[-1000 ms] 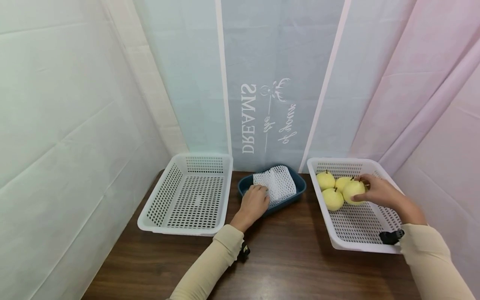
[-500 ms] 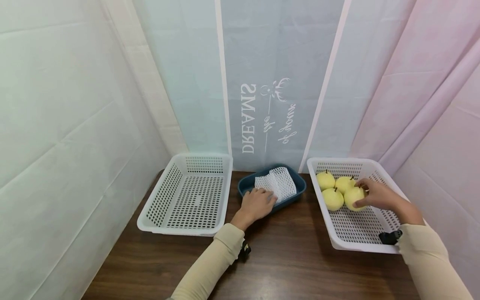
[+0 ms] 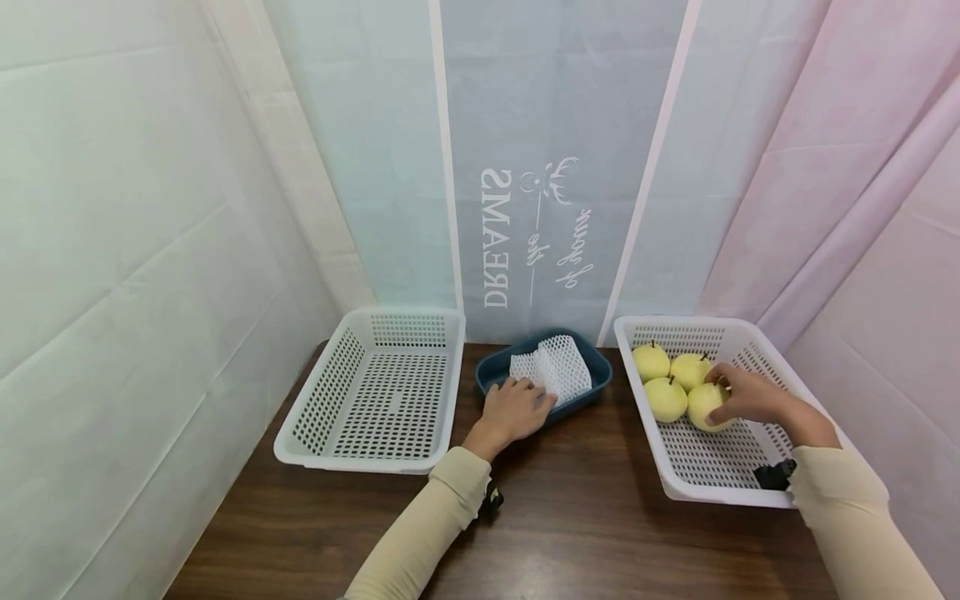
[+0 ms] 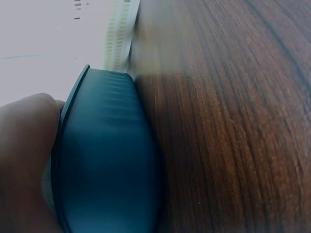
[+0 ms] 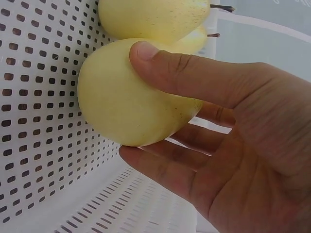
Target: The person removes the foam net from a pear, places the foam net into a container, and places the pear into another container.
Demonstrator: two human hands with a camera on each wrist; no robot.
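Note:
In the head view my right hand [image 3: 757,396] holds a yellow pear [image 3: 702,405] inside the white basket [image 3: 738,497] on the right. Up close in the right wrist view, the thumb lies over this pear [image 5: 121,97] and the fingers curl beneath it. Other yellow pears [image 3: 651,363] sit against it. My left hand [image 3: 516,408] reaches over the near rim of a dark blue tray [image 3: 495,364], fingertips resting on white foam netting [image 3: 566,367]. The left wrist view has the tray's outer wall [image 4: 107,155] beside the thumb [image 4: 26,145]; the fingers are hidden there.
A second white basket [image 3: 393,400] with slotted walls stands at the left, nothing in it. All three containers stand on the dark wood table [image 3: 585,517]. Behind them hangs a printed curtain [image 3: 562,100]. A black wrist device [image 3: 774,475] sits at the right cuff.
My right hand has brought the held pear slightly down toward the near side, uncovering the pear behind it. My left hand has shifted a little right along the netting, and the netting moved slightly.

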